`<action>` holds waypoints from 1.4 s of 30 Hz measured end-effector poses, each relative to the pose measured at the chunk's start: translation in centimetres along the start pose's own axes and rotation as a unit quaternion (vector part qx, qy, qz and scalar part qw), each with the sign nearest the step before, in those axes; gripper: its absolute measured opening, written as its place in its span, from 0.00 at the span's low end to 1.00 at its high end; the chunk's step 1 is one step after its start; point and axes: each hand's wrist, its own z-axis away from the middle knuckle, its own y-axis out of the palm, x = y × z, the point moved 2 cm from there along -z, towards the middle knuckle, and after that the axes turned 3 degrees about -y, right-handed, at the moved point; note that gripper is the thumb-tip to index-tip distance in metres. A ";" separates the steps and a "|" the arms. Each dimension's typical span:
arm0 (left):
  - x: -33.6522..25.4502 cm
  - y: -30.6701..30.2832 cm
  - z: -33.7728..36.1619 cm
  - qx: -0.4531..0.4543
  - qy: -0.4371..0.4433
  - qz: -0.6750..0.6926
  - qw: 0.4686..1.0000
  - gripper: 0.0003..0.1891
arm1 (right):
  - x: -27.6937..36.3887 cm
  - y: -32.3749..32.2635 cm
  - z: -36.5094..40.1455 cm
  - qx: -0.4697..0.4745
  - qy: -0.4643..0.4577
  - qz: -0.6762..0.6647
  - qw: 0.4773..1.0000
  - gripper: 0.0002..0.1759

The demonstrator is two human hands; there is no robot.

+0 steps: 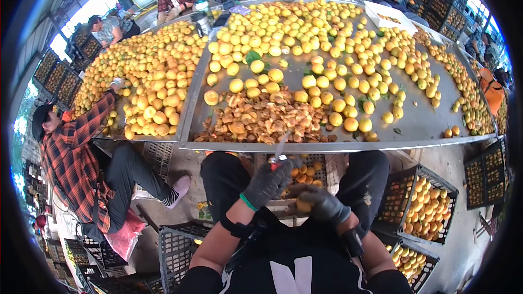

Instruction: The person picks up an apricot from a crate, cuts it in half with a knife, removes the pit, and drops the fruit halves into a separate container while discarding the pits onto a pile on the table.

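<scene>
Black shirt [253,272], white print [304,274]; hands [269,182] hold knife [281,147], fruit [304,205].

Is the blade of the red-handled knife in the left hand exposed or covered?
Exposed: the pale blade projects past the red handle gripped in the left hand, with no cover visible.

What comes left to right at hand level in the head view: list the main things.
Plaid shirt → pale shoe → gloved left hand → gloved right hand → dark fruit crate.
</scene>
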 end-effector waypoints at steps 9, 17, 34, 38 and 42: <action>-1.2 2.9 3.3 0.308 0.047 0.112 0.944 0.21 | -1.5 4.0 1.3 0.183 0.080 0.030 0.979 0.23; -1.3 0.2 5.0 0.082 0.029 -0.030 0.996 0.13 | 2.2 2.1 3.2 -0.115 -0.259 0.266 0.921 0.20; 1.6 0.7 5.1 0.098 0.089 -0.632 0.763 0.26 | 1.0 2.6 3.6 -0.069 -0.110 0.170 0.977 0.21; 0.0 1.0 5.7 0.159 0.006 -0.470 0.868 0.25 | 0.2 1.6 3.6 -0.028 -0.168 -0.013 0.985 0.17; 2.4 0.1 5.4 0.098 0.093 -0.394 0.909 0.21 | 0.8 2.7 3.0 -0.040 -0.167 -0.127 0.977 0.16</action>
